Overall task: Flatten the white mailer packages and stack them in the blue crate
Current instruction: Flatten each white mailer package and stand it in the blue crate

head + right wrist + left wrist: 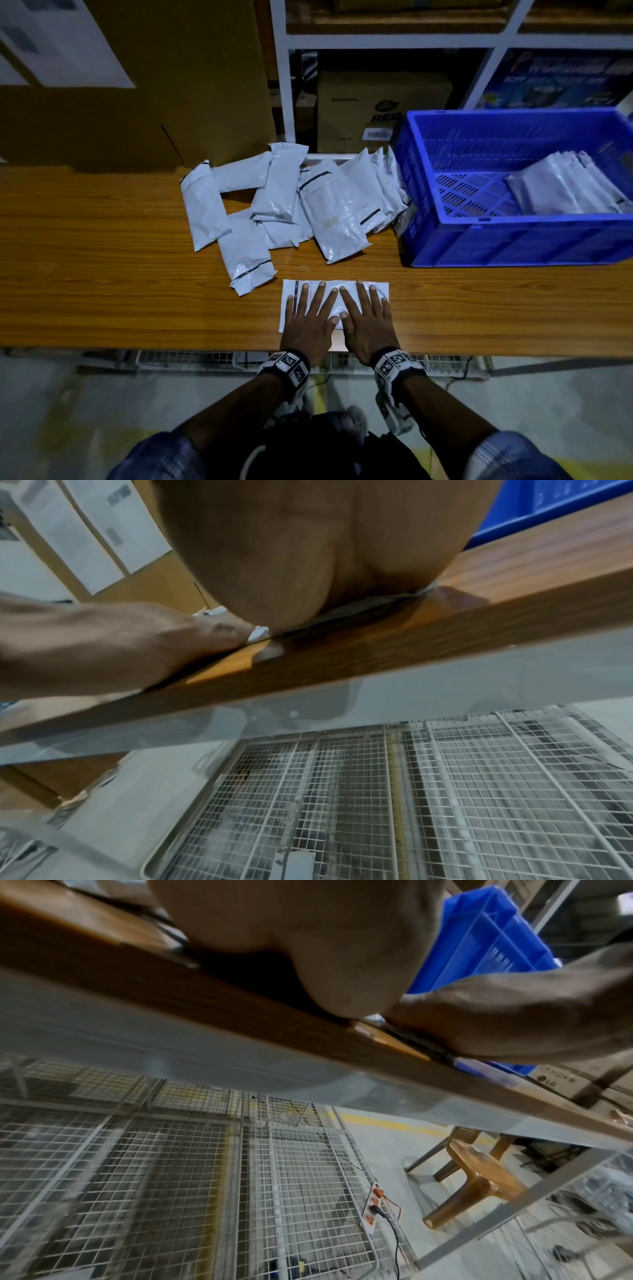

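- White mailer (376, 289): pressed flat, near the blue crate (513, 246).
- Loose mailers (284, 198): puffy heap touching crate's side.
- Stacked mailers (565, 185): inside crate.

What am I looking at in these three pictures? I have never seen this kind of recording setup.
No robot here: a person works with bare hands, wearing one camera on the head and one on each wrist. The head view looks down on a wooden table. The left hand and right hand lie flat, fingers spread, pressing one white mailer near the table's front edge; nothing is gripped. Behind it lies a loose pile of unflattened mailers. To the right stands the blue crate, with a few mailers already inside. The wrist views look from below each palm, showing the table edge and wire mesh racks underneath.
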The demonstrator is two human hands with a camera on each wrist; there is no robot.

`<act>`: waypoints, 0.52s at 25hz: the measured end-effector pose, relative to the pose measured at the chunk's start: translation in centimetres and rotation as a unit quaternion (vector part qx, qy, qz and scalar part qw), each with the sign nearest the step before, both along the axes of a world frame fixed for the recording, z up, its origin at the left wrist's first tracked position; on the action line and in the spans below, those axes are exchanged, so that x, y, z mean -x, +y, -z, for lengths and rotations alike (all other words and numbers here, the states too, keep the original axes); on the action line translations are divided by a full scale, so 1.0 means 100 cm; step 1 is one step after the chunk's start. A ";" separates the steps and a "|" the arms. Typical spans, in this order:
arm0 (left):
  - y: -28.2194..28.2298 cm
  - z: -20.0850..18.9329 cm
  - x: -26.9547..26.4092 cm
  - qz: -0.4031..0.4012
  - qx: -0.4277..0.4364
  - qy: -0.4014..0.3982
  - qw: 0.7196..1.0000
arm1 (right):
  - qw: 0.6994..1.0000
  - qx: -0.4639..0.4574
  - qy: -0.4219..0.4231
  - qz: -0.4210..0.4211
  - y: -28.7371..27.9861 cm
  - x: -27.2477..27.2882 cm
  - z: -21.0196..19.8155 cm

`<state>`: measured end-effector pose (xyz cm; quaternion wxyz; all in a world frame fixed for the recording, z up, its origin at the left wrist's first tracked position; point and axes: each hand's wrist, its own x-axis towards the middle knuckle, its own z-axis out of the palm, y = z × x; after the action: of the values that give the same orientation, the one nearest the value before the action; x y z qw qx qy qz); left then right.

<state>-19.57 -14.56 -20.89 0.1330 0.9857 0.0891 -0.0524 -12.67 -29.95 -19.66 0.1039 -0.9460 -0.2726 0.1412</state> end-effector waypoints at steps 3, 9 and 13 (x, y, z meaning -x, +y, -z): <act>0.001 -0.001 0.000 0.002 0.006 0.006 1.000 | 1.000 0.003 0.009 -0.006 -0.001 -0.002 0.001; 0.025 -0.010 -0.003 0.082 -0.022 0.070 0.994 | 0.999 0.011 0.029 -0.012 0.000 -0.002 -0.008; 0.022 -0.023 -0.007 0.114 -0.076 0.074 0.988 | 0.998 -0.002 0.064 -0.015 -0.006 -0.003 -0.014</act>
<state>-18.91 -12.35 -18.58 0.0440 0.9901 -0.0108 -0.1328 -12.35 -30.55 -18.22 0.1212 -0.9307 -0.2794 0.2025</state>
